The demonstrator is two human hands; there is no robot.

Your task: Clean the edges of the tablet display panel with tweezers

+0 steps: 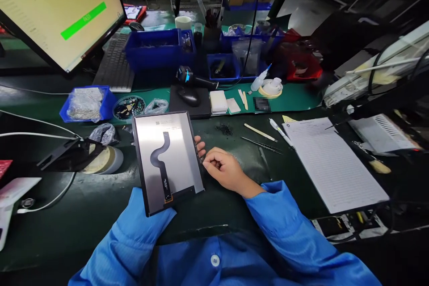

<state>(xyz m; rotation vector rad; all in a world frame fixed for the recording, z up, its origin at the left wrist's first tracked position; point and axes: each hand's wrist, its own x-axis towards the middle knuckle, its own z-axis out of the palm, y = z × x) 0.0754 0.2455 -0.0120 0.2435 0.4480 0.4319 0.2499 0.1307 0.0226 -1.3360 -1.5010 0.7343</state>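
Observation:
A flat display panel (182, 152) with a silvery back and a dark, S-curved ribbon cable (163, 167) is held tilted above the bench. My left hand (199, 145) supports it from beneath; only its fingertips show past the panel's right edge, and the rest is hidden. Close by that edge, my right hand (225, 170) is closed with thumb and fingers pinched together. Whatever is between those fingers, if anything, is too small to make out. Black tweezers (261, 145) and a pale flat stick (260, 132) lie to the right, beyond my right hand.
A monitor (67, 9) with a green bar stands at upper left. Blue bins (152, 49), a barcode scanner (196, 78) and a mouse (188, 96) line the back. At right lie a pen (280, 132) and paper sheets (331, 161). White cables (50, 135) cross the left side.

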